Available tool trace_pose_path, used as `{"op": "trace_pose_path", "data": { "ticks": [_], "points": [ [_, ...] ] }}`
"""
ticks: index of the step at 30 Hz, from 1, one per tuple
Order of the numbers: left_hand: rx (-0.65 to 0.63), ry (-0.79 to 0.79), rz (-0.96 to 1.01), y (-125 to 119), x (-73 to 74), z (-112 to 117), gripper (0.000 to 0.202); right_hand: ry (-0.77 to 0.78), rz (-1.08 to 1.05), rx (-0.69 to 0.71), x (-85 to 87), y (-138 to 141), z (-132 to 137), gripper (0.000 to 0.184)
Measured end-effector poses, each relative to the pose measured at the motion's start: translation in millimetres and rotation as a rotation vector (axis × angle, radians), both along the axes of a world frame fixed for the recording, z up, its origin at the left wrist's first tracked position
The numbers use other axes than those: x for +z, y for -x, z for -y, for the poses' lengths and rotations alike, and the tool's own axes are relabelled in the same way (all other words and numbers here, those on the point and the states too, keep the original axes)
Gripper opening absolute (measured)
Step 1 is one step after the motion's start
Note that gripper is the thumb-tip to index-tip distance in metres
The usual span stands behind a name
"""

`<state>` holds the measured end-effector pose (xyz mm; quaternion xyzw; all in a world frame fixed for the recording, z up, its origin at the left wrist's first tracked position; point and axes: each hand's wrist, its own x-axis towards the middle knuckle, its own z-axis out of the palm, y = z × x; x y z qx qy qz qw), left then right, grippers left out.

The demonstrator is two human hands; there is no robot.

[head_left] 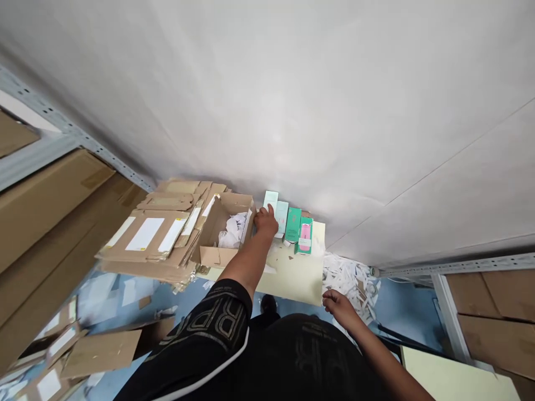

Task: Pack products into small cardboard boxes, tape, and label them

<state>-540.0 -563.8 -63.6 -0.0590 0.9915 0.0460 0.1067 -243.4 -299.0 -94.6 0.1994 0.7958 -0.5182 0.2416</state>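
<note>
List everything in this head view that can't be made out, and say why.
All in the head view:
- Leftmost pale box: lower part hidden by the left hand, so its grip is unclear.
- Right hand: palm turned away, so its contents are unclear.
- Open carton: bottom covered by crumpled paper.
- Green boxes: fine print too small.
- Lower-right pale board: cut off by the bottom edge.

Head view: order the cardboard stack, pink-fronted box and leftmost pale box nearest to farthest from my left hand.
From your left hand:
1. Leftmost pale box: just ahead.
2. Pink-fronted box: farther right.
3. Cardboard stack: far left.
</note>
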Motion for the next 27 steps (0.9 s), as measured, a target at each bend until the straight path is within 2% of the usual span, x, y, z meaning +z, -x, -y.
{"op": "trace_pose_path", "data": {
  "ticks": [4,7,10,13,15,17,19,21,23,25,27],
  "points": [
    [0.004,-0.082,0.043,2,2.8,3,0.083,-0.025,-0.026,-0.052,10.2,-3,1,0.030],
    [-0.023,-0.101,0.036,2,18.8,5,0.080,-0.039,-0.046,-0.079,16.7,-2,1,0.029],
    [-0.070,-0.123,-0.008,-1,50.5,9,0.066,-0.050,-0.061,-0.082,19.0,3,3,0.027],
    [-0.092,-0.203,0.004,-11,93.5,19,0.051,-0.070,-0.108,-0.052,21.7,15,9,0.025],
    [-0.122,-0.276,0.038,-24,122.5,27,0.048,-0.126,-0.188,-0.020,28.6,30,16,0.028],
    [-0.157,-0.356,0.095,-39,147.5,33,0.050,-0.229,-0.328,0.005,41.4,47,26,0.041],
    [-0.214,-0.464,0.179,-55,166.5,33,0.052,-0.373,-0.536,0.023,58.8,64,39,0.065],
    [-0.322,-0.574,0.283,-70,179.2,25,0.042,-0.518,-0.752,0.071,77.8,76,51,0.085],
    [-0.472,-0.641,0.363,-84,187.4,10,0.033,-0.623,-0.870,0.148,94.4,81,58,0.093],
    [-0.619,-0.625,0.383,-97,193.2,-10,0.030,-0.654,-0.917,0.221,105.6,74,58,0.094],
    [-0.738,-0.556,0.371,-110,197.8,-33,0.031,-0.634,-0.925,0.231,110.2,57,49,0.090]
  ]
}}
